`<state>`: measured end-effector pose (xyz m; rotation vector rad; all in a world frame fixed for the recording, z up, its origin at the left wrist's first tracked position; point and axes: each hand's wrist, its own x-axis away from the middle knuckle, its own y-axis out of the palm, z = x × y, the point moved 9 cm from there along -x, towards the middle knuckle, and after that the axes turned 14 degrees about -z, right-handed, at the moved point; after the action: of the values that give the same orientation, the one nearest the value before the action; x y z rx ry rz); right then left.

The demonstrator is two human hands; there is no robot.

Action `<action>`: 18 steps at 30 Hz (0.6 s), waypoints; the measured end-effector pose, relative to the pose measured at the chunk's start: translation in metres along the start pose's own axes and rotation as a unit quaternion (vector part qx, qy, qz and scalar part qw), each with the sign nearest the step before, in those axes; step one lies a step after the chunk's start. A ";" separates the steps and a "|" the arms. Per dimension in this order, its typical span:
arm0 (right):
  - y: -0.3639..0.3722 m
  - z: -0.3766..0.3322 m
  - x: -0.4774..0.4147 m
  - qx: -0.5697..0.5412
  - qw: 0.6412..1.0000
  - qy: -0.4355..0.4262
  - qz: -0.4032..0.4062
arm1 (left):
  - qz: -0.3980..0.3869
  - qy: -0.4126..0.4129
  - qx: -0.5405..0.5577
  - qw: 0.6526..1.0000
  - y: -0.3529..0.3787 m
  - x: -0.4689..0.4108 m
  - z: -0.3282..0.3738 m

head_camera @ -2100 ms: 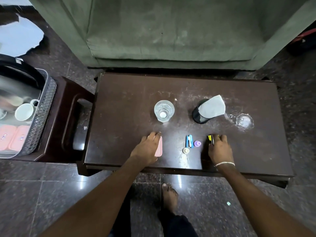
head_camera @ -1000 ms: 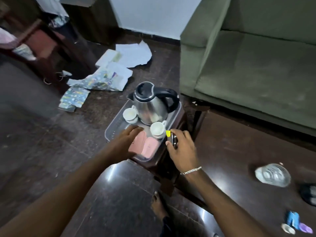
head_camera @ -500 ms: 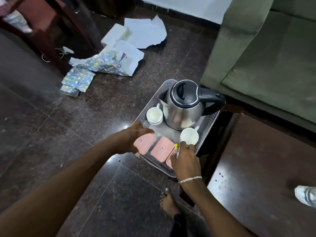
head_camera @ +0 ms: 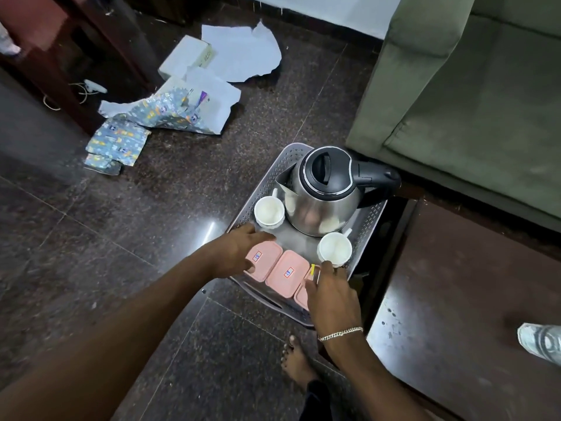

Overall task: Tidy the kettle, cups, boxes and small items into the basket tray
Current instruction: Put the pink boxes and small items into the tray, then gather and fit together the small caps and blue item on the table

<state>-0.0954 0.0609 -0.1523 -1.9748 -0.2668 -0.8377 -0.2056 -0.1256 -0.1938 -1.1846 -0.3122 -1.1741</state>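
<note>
The grey perforated basket tray [head_camera: 274, 168] stands on a low dark stand beside the table. In it are a steel kettle [head_camera: 318, 208] with a black lid, two white cups [head_camera: 269, 211] [head_camera: 334, 249] and pink boxes with small labels. My left hand [head_camera: 233, 252] grips the leftmost pink box [head_camera: 263, 260] at the tray's near left, fingers over its far edge. A second pink box [head_camera: 288, 273] lies beside it. A third is mostly hidden under my right hand [head_camera: 329, 294], which holds a small yellow-and-black item [head_camera: 313, 269] over the tray's near right corner.
The dark wooden table [head_camera: 455, 299] lies to the right, with a clear glass [head_camera: 540, 341] at the frame edge. A green sofa [head_camera: 470, 101] stands behind. Torn wrapping paper [head_camera: 170, 113] and a white box [head_camera: 185, 57] lie on the tiled floor. My bare foot [head_camera: 296, 360] stands below the tray.
I turned from the table to the tray, carrying a pink box in my left hand and the yellow-and-black item in my right. Both hands have come down onto the tray's near end.
</note>
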 end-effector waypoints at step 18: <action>-0.071 0.127 0.079 0.007 0.984 -0.120 0.128 | 0.145 0.130 -0.080 0.978 0.008 0.031 0.216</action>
<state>-0.0149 0.1934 -0.0929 -2.0441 -0.1520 -0.4325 -0.1078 0.0375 -0.0861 -1.1532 0.1523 -1.0937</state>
